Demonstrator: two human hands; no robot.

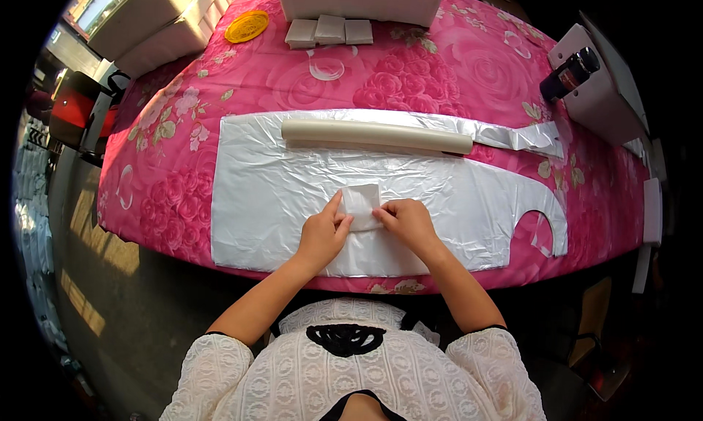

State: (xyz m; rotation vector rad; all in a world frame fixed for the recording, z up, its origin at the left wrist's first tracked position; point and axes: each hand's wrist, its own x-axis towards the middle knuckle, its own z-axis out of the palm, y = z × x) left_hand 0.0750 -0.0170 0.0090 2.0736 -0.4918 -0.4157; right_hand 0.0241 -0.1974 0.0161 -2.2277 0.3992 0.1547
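A small folded square of thin white plastic (362,203) lies between my hands. My left hand (322,234) holds its left side, thumb on top and index finger stretched along the edge. At the lower right edge, my right hand (406,223) pinches it between thumb and fingers. Underneath spreads a wide, crinkled white plastic apron (256,194), laid flat, with a curved neck cutout at its right end; whether it is one layer or several I cannot tell. Beyond my hands, a long cream-coloured tube (377,135) rests across the apron's far part.
A pink rose-patterned cloth (179,209) covers the table. Folded white packets (329,30) lie before a white box (359,0) at the back, near a yellow dish (247,27). More boxes (172,25) stand far left. At right, a dark bottle (570,74) leans against a white carton (604,91).
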